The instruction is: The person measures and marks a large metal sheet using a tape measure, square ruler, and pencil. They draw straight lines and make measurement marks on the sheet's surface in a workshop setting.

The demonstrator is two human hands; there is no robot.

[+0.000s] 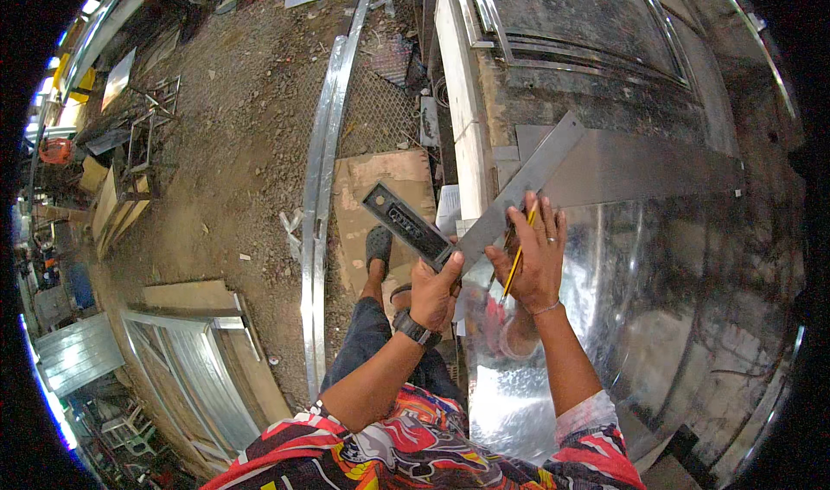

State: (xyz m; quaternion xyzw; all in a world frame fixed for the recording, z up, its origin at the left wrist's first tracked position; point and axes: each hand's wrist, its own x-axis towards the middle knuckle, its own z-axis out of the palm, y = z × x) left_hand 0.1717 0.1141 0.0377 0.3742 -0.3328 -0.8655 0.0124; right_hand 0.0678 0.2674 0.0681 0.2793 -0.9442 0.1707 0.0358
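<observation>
My left hand [435, 293] is closed round the corner of a try square [529, 177], where its dark stock meets the steel blade. The stock [408, 224] sticks out past the table edge toward the upper left. Across a shiny metal sheet [622, 257] the blade runs slantwise, up to the right. My right hand [538, 261] rests by the blade's lower edge, its fingers stretched and their tips at the blade. A yellow pencil [516, 265] is held between its thumb and fingers, tilted with the lower end toward the sheet.
Framed metal panels [588, 23] lie at the table's far end. Left of the table, long metal channels [322, 187] lie on the gravelly ground beside a cardboard piece [354, 175]. A metal frame with boards [194, 360] lies at the lower left. Small metal stands [143, 144] are farther left.
</observation>
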